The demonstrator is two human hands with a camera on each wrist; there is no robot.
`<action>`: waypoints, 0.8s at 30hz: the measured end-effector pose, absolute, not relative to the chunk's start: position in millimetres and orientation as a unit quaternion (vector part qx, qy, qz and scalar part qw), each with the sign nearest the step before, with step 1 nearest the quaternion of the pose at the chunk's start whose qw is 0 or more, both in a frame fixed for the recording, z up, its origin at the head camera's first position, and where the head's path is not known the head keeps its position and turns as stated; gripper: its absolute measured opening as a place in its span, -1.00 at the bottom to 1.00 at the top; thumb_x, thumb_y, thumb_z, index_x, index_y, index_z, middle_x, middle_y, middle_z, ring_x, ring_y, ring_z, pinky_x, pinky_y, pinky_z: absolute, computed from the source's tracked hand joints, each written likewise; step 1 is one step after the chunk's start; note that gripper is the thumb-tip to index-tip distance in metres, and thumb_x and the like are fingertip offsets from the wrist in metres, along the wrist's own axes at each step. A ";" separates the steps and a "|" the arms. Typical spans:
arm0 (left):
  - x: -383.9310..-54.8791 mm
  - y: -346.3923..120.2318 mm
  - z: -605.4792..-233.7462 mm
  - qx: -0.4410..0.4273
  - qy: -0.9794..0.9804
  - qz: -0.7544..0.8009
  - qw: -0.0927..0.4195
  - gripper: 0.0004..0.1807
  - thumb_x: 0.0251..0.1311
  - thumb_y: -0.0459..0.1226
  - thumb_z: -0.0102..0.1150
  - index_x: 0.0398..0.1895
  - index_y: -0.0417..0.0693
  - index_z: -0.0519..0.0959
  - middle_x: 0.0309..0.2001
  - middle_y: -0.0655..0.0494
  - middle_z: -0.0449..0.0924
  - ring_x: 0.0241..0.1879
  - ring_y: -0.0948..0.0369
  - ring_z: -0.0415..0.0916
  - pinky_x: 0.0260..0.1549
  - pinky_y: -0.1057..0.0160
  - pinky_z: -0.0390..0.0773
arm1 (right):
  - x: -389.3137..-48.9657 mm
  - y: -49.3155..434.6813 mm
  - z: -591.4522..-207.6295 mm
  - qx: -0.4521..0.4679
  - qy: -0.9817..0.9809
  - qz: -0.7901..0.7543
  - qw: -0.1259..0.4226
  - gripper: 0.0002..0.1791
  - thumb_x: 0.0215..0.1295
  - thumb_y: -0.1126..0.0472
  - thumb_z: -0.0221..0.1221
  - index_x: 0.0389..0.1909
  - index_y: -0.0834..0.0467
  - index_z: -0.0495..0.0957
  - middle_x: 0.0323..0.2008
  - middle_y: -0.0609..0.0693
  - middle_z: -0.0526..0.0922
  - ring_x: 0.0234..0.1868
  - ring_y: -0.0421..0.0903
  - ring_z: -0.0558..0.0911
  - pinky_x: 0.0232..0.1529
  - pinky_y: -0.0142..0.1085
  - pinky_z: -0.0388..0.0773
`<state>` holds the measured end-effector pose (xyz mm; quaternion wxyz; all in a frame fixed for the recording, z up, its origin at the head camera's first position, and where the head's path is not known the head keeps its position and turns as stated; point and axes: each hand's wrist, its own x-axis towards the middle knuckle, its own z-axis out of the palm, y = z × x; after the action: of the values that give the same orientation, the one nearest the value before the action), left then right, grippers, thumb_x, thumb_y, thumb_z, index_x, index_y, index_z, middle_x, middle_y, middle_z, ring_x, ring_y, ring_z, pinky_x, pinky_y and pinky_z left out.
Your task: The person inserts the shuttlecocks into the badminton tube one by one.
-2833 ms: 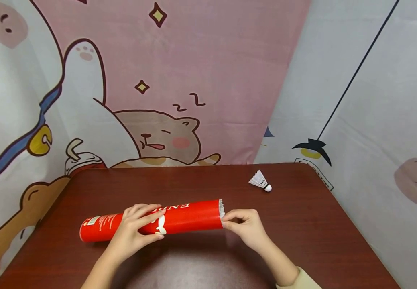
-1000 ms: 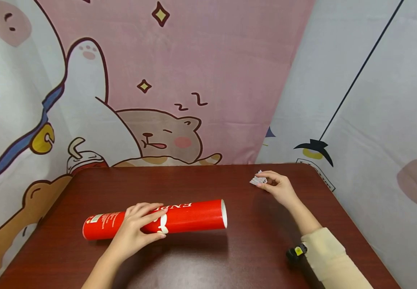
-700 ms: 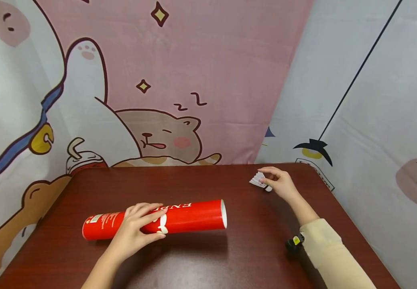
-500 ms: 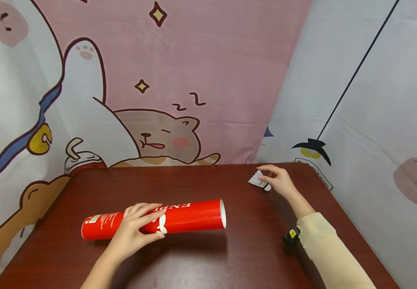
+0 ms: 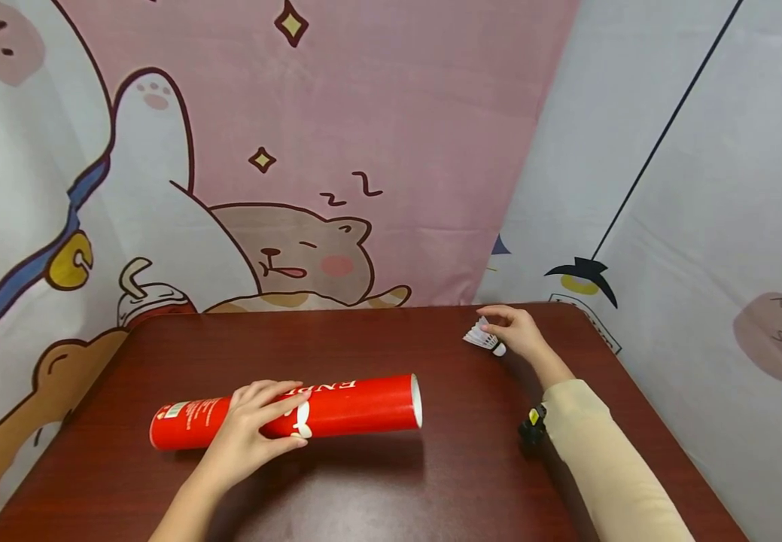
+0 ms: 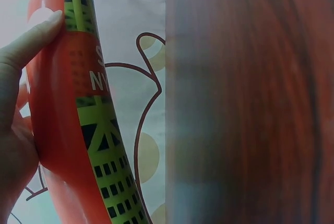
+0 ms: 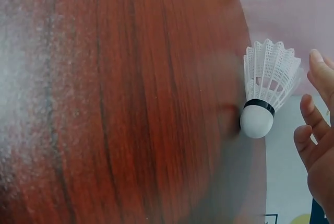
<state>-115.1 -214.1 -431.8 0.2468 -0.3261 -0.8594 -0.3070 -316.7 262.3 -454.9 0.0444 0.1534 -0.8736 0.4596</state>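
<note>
My left hand grips a red shuttlecock tube from above near its middle, thumb on the near side and fingers over the top. The tube lies sideways, its white-rimmed mouth facing right, with a shadow beneath that end. In the left wrist view the tube shows a green and black patterned band. A white shuttlecock lies at the back right, cork toward the right. My right hand is beside it, fingertips overlapping the skirt. In the right wrist view a gap shows between the loosely bent fingers and the shuttlecock.
Both things are on a dark red-brown wooden table. A cartoon-printed cloth hangs right behind its back edge and along the sides. A black camera sits on the right wrist by the sleeve.
My right hand has left the tube mouth for the shuttlecock; white frilled edges no longer show at that mouth. Lately the hand has drawn back, uncovering the cork. The left hand keeps its hold.
</note>
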 end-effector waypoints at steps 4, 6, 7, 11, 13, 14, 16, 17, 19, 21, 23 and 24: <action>-114.9 -215.0 -430.9 -0.325 -0.861 -0.308 0.242 -0.25 -0.29 -0.11 0.58 0.16 0.17 0.58 0.10 0.04 0.54 0.06 0.14 0.35 -0.01 0.01 0.13 | -321.0 259.5 -455.5 0.159 -0.882 0.443 0.029 -0.59 0.21 0.24 0.30 0.08 0.25 0.58 -0.01 0.21 0.58 -0.40 -0.01 0.40 -0.48 -0.29 0.39; -115.0 -215.0 -430.6 -0.325 -0.861 -0.308 0.240 -0.25 -0.28 -0.11 0.58 0.16 0.17 0.58 0.10 0.04 0.54 0.06 0.14 0.35 -0.01 0.01 0.14 | -322.3 259.0 -455.8 0.156 -0.885 0.437 0.025 -0.59 0.20 0.25 0.30 0.08 0.26 0.58 -0.01 0.22 0.58 -0.36 0.00 0.41 -0.45 -0.29 0.40; -115.0 -214.9 -430.5 -0.325 -0.861 -0.309 0.239 -0.26 -0.28 -0.11 0.58 0.16 0.18 0.58 0.10 0.04 0.54 0.07 0.14 0.35 -0.01 0.01 0.14 | -322.7 259.0 -456.1 0.153 -0.887 0.435 0.024 -0.59 0.20 0.26 0.30 0.08 0.25 0.58 -0.02 0.22 0.59 -0.36 0.00 0.41 -0.44 -0.28 0.41; -114.7 -215.1 -430.3 -0.324 -0.861 -0.309 0.240 -0.26 -0.27 -0.11 0.57 0.16 0.18 0.58 0.11 0.07 0.53 0.07 0.15 0.35 -0.01 0.01 0.14 | -323.8 260.0 -457.3 0.154 -0.892 0.424 0.024 -0.59 0.20 0.26 0.31 0.07 0.28 0.58 -0.06 0.22 0.59 -0.31 0.01 0.43 -0.37 -0.25 0.43; -114.7 -215.1 -430.4 -0.324 -0.861 -0.309 0.241 -0.26 -0.27 -0.11 0.57 0.16 0.18 0.58 0.11 0.10 0.53 0.07 0.15 0.35 -0.01 0.02 0.14 | -324.0 260.8 -458.2 0.158 -0.893 0.420 0.026 -0.59 0.20 0.27 0.30 0.07 0.29 0.57 -0.05 0.23 0.59 -0.26 0.02 0.44 -0.31 -0.23 0.43; -114.7 -215.1 -430.4 -0.324 -0.861 -0.308 0.242 -0.26 -0.27 -0.11 0.57 0.16 0.18 0.58 0.11 0.10 0.53 0.07 0.15 0.35 -0.01 0.02 0.14 | -324.2 261.2 -458.7 0.159 -0.893 0.421 0.026 -0.60 0.20 0.27 0.30 0.07 0.29 0.57 -0.04 0.22 0.59 -0.24 0.02 0.45 -0.28 -0.23 0.43; -114.8 -215.1 -430.6 -0.324 -0.861 -0.307 0.244 -0.26 -0.27 -0.11 0.57 0.16 0.18 0.58 0.12 0.12 0.52 0.07 0.15 0.35 -0.01 0.02 0.14 | -324.4 262.5 -460.6 0.159 -0.892 0.421 0.030 -0.60 0.20 0.27 0.30 0.06 0.30 0.58 -0.01 0.22 0.58 -0.21 0.01 0.45 -0.24 -0.23 0.43; -114.8 -215.2 -430.8 -0.324 -0.861 -0.307 0.244 -0.26 -0.27 -0.11 0.57 0.16 0.18 0.58 0.12 0.13 0.52 0.07 0.15 0.35 -0.01 0.02 0.14 | -324.4 263.2 -461.4 0.157 -0.894 0.419 0.033 -0.61 0.20 0.27 0.30 0.05 0.29 0.58 -0.02 0.20 0.59 -0.23 0.01 0.44 -0.25 -0.23 0.42; -114.9 -215.2 -431.4 -0.323 -0.861 -0.308 0.244 -0.26 -0.26 -0.10 0.57 0.16 0.18 0.58 0.12 0.14 0.52 0.07 0.15 0.35 -0.01 0.02 0.14 | -324.3 264.3 -463.5 0.152 -0.895 0.419 0.037 -0.60 0.19 0.26 0.31 0.05 0.29 0.59 -0.04 0.18 0.59 -0.26 0.00 0.43 -0.28 -0.26 0.41; -114.9 -215.4 -431.8 -0.323 -0.861 -0.307 0.245 -0.27 -0.26 -0.10 0.57 0.16 0.18 0.59 0.12 0.14 0.52 0.06 0.15 0.35 -0.01 0.02 0.15 | -323.9 265.2 -465.5 0.151 -0.895 0.418 0.042 -0.60 0.19 0.24 0.31 0.04 0.29 0.59 -0.06 0.17 0.59 -0.30 -0.02 0.42 -0.32 -0.28 0.39; -114.8 -215.5 -431.9 -0.324 -0.861 -0.307 0.246 -0.27 -0.27 -0.10 0.57 0.15 0.17 0.59 0.11 0.11 0.53 0.05 0.14 0.36 -0.02 0.01 0.15 | -323.1 265.3 -466.9 0.154 -0.894 0.418 0.050 -0.61 0.19 0.25 0.31 0.03 0.30 0.60 -0.07 0.16 0.59 -0.32 -0.03 0.42 -0.35 -0.30 0.39; -114.7 -215.6 -431.7 -0.324 -0.860 -0.307 0.247 -0.27 -0.27 -0.10 0.58 0.15 0.16 0.59 0.11 0.10 0.53 0.05 0.14 0.36 -0.02 0.00 0.16 | -322.6 265.3 -467.5 0.158 -0.893 0.418 0.054 -0.62 0.19 0.26 0.31 0.02 0.31 0.60 -0.08 0.17 0.58 -0.33 -0.03 0.42 -0.37 -0.31 0.40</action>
<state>-114.7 -215.6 -431.7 0.2468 -0.3241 -0.8602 -0.3068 -322.6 265.3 -467.5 0.0542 0.1576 -0.8929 0.4183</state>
